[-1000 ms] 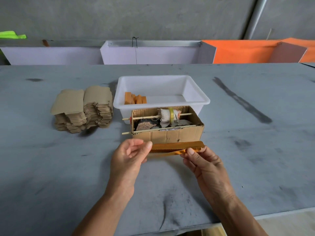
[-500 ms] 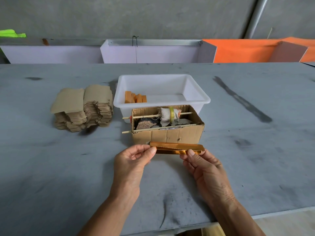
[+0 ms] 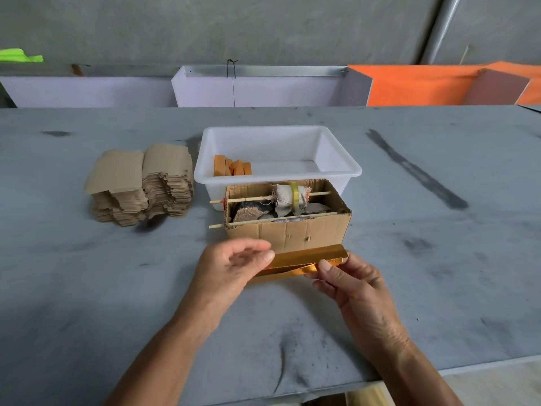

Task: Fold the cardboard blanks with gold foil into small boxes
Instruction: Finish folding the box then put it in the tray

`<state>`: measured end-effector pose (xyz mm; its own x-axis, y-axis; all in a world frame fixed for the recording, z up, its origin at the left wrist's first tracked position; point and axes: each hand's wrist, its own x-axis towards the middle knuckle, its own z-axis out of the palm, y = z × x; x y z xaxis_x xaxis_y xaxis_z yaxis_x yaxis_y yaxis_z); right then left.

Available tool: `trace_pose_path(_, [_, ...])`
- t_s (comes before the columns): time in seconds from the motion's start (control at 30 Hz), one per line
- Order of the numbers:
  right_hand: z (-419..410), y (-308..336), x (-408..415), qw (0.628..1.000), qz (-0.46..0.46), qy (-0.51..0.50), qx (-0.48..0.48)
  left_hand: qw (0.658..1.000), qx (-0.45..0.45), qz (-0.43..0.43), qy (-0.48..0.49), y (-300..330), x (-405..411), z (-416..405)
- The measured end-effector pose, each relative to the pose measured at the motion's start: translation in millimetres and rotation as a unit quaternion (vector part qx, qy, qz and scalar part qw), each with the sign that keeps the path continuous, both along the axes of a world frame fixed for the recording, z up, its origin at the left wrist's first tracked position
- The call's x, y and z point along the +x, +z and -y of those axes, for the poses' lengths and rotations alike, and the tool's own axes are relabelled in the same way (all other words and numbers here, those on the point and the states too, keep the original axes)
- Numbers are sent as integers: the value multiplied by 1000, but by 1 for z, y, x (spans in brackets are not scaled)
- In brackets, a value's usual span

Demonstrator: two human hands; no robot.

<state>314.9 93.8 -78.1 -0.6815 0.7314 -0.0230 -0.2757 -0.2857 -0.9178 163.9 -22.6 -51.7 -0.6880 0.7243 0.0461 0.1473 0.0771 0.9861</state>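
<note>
Just in front of the brown cardboard box (image 3: 288, 227), the gold foil blank (image 3: 301, 263) now shows one long flap raised and another folded under it, where half a second ago it looked like a flat closed strip. The left hand (image 3: 231, 269) holds its left end, thumb against the foil, fingers loosely curled above. The right hand (image 3: 348, 284) pinches the right end between thumb and fingers. The box holds two thin wooden sticks across its top, a cloth-wrapped roll with yellow tape, and scraps. Behind it, touching, the white plastic tub (image 3: 278, 155) contains a few orange folded boxes (image 3: 232, 169) at its left. A stack of brown blanks (image 3: 140, 186) sits on the grey desk (image 3: 439, 273), left of the tub.
</note>
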Motion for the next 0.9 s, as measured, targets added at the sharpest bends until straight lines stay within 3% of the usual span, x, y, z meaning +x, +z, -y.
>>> trace_pose_path(0.13, [-1,0,-3,1000,-14,-9,-12,994,-57,81,-52,1,-2,-1])
trace_pose_path(0.3, [2,-4,-7,999,-14,-45,-16,985,-66,133,-83,1,5,-2])
trace_pose_path(0.9, [-6,2,-6,1000,1,-16,-18,993,-74,34,-86,2,3,0])
